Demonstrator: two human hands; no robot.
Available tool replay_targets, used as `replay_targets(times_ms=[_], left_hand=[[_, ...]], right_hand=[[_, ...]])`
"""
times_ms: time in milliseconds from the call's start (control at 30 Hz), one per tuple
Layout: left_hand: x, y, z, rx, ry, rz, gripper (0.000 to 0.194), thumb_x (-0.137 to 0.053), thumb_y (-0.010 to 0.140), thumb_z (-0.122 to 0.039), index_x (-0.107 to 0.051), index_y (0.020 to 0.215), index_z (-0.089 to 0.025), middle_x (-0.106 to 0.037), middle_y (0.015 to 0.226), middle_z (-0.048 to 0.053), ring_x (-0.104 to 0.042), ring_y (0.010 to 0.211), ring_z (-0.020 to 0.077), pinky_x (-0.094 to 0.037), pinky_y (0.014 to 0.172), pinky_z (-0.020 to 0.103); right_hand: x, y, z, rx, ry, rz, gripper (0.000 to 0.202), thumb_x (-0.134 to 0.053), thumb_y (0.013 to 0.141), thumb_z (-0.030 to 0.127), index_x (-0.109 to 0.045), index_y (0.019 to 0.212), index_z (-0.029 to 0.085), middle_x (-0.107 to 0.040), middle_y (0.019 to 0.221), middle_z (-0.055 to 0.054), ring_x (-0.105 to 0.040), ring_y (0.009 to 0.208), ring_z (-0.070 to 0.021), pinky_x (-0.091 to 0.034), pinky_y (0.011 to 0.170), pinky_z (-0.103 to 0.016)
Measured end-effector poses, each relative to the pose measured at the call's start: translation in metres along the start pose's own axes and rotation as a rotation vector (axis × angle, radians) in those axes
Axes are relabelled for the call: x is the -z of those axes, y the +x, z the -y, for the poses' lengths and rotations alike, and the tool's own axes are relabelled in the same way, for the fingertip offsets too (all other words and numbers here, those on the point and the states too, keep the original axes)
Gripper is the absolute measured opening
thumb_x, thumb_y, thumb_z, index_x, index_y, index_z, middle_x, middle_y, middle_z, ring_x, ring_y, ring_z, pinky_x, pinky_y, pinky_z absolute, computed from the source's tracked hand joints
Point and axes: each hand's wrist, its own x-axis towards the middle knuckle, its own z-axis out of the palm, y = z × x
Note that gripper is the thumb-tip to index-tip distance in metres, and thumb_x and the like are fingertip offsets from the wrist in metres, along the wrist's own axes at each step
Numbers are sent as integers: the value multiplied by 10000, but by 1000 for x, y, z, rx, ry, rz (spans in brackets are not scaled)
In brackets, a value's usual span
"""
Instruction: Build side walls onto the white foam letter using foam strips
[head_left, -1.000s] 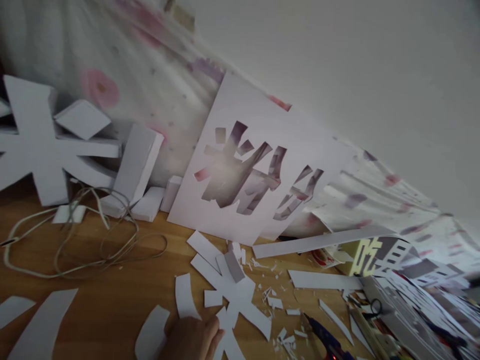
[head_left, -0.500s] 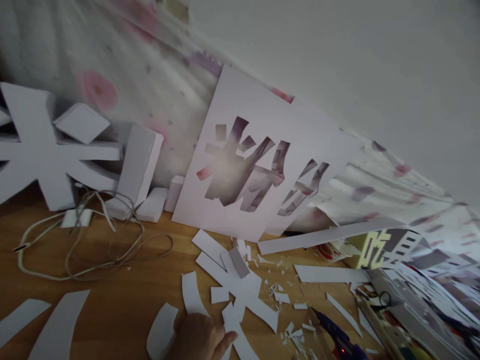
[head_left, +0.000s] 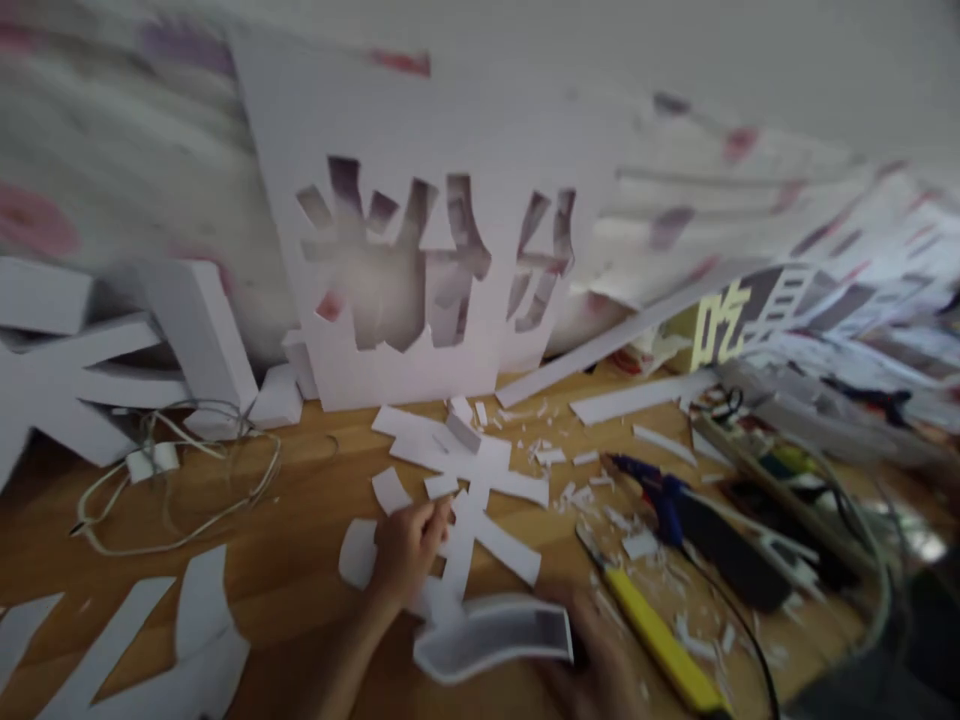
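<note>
My left hand (head_left: 412, 545) is over the table with its fingers curled together. It is among flat white cut-out pieces, close to a long white strip (head_left: 466, 535); anything in its fingers is hidden. At the lower middle, my right hand (head_left: 600, 660) grips the right end of a curved white foam-board piece (head_left: 487, 640) with raised walls and a hollow, shaded inside. Motion blurs this hand and partly hides its fingers. A large white star-like cut-out (head_left: 491, 460) lies flat beyond my left hand. Right of my right hand is a yellow utility knife (head_left: 660, 640).
A blue glue gun (head_left: 660, 490) and its cord lie on the right among white scraps. A white board (head_left: 405, 380) with cut-out characters leans against the curtain. Coiled cable (head_left: 154, 460) and white cut pieces (head_left: 127, 640) occupy the left. A tool tray (head_left: 780, 490) sits far right.
The view has levelled and swung right. My right hand has come into view with the hollow white piece. The yellow knife now shows, and my left hand appears farther up in the picture.
</note>
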Motion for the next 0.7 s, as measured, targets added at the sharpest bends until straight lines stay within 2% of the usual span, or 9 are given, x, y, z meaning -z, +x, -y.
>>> replay_targets(times_ms=[67, 133, 200, 233, 267, 333, 400, 567, 700], left_hand=[[10, -3, -8, 16, -31, 36, 491, -255, 997, -494, -578, 770, -200, -709, 805, 62, -656, 759, 177, -465, 712, 277], [22, -13, -21, 6, -63, 116, 462, -283, 987, -530, -606, 951, -201, -720, 894, 53, -667, 802, 170, -504, 731, 267], [34, -30, -36, -7, -83, 249, 429, -414, 946, -555, -601, 1132, -217, -721, 1035, 64, -679, 913, 193, -530, 826, 312], [38, -41, -42, -38, -52, 310, 461, -526, 893, -551, -578, 1219, -229, -702, 1132, 80, -665, 1007, 218, -523, 903, 353], [40, -52, -48, -63, 3, 362, 589, -660, 808, -540, -535, 1303, -246, -677, 1207, 94, -643, 1085, 249, -518, 939, 388], [36, -72, -53, -24, 145, 382, 812, -807, 684, -428, -454, 1402, -289, -610, 1344, 109, -580, 1218, 302, -483, 1014, 465], [26, -85, -52, -3, 248, 417, 865, -813, 676, -306, -414, 1444, -302, -590, 1377, 106, -549, 1258, 318, -438, 1067, 518], [-2, -86, -49, -13, 416, 378, 638, -596, 779, -100, -453, 1395, -189, -631, 1252, 124, -560, 1195, 295, -445, 1039, 493], [-5, -80, -52, -78, 496, 328, 637, -592, 726, -80, -466, 1342, -181, -657, 1136, 109, -593, 1092, 301, -471, 974, 481]], right_hand=[[-3, -3, -12, 29, 53, 51, 232, -687, 884, 371, -659, 1093, 273, -678, 1051, -59, -629, 994, -241, -535, 862, -403], [-3, -5, -19, 98, 25, 72, 256, -661, 887, 278, -626, 1140, 258, -670, 990, -60, -620, 933, -238, -529, 796, -379], [-1, -7, -19, 129, 1, 79, 291, -626, 887, 206, -594, 1174, 238, -661, 1000, -65, -611, 927, -236, -520, 771, -361], [0, -7, -18, 133, -1, 85, 303, -621, 882, 189, -586, 1180, 232, -659, 1015, -70, -609, 933, -236, -517, 770, -356], [1, -7, -16, 137, 3, 93, 308, -622, 878, 183, -583, 1180, 229, -656, 1029, -75, -609, 938, -238, -515, 773, -355], [3, -7, -13, 145, 23, 110, 304, -626, 875, 181, -584, 1172, 227, -652, 1040, -82, -608, 941, -241, -510, 782, -359], [4, -6, -12, 145, 48, 124, 300, -614, 872, 162, -587, 1164, 226, -645, 1045, -88, -602, 953, -246, -507, 791, -365], [2, -8, -15, 149, 75, 103, 377, -608, 861, 113, -568, 1220, 216, -625, 1070, -94, -586, 979, -245, -503, 806, -368], [2, -8, -15, 146, 73, 105, 362, -651, 868, 140, -579, 1216, 208, -631, 1064, -90, -585, 991, -248, -502, 826, -381]])
